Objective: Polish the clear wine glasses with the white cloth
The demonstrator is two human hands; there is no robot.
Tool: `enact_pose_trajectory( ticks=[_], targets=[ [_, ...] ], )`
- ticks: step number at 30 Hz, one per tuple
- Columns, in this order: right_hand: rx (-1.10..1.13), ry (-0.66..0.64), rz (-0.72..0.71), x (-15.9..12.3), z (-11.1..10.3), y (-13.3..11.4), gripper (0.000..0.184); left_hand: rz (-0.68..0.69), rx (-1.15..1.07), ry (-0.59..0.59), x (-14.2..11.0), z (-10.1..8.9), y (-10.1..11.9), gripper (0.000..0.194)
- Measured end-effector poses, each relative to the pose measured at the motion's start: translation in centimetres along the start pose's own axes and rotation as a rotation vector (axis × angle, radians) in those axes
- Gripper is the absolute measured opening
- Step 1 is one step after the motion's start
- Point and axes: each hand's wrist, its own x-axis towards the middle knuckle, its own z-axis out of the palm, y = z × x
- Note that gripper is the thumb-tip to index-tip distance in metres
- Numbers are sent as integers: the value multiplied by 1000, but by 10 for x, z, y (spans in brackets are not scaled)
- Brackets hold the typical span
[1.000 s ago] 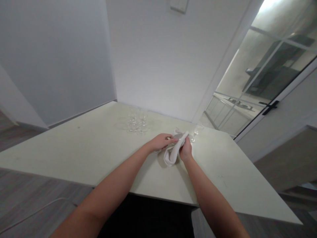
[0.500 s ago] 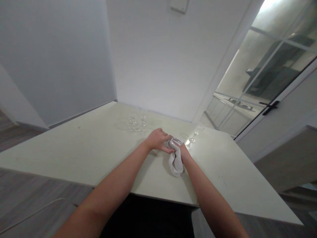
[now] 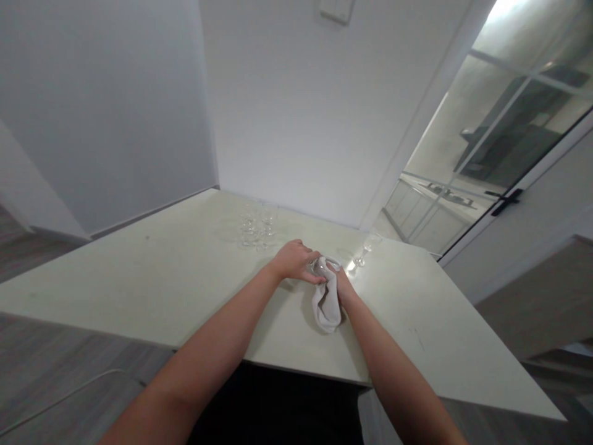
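Note:
My left hand (image 3: 294, 261) is wrapped round a clear stemmed glass (image 3: 320, 266) held above the white table (image 3: 139, 278). My right hand (image 3: 341, 285) grips a white cloth (image 3: 327, 303) pressed against the glass's rim; the cloth's loose end hangs down beside my wrist. Much of the right hand's fingers is hidden behind the cloth. Another clear stemmed glass (image 3: 365, 247) stands on the table just right of my hands. A group of several clear glasses (image 3: 256, 227) stands further back to the left.
The table fills a corner between two white walls. A glass-panelled door (image 3: 500, 142) with a black handle stands to the right. The table's near edge runs across the lower part of the view, with grey floor below.
My hands turned the glass and shifted the cloth: one second ago the cloth lay over the glass between both hands; now it hangs down by my right wrist with the glass rim showing.

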Motion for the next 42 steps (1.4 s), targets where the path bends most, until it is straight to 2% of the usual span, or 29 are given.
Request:
enact_pose_trajectory(
  ticks=[4, 8, 14, 21, 25, 29, 35, 42],
  targets=[
    [29, -11, 85, -2, 2, 2, 33, -13, -4, 14, -1, 2, -3, 61],
    [-20, -60, 106, -5, 3, -3, 26, 12, 57, 54, -2, 7, -7, 64],
    [37, -78, 66, -9, 7, -9, 22, 23, 87, 92, -3, 9, -8, 63],
    [128, -82, 30, -10, 12, -12, 24, -28, 38, 116, -3, 10, -7, 62],
    [247, 6, 7, -8, 14, -9, 23, -98, -17, 121, -2, 14, -7, 60],
    [336, 12, -12, -10, 18, -8, 37, -155, -87, 130, -1, 15, -2, 58],
    [340, -13, -15, -12, 19, -6, 62, -184, -208, 148, 0, 13, 6, 54],
    [341, 23, -70, -10, 21, -1, 69, -256, -359, 185, 2, 17, 8, 48]
  ],
)
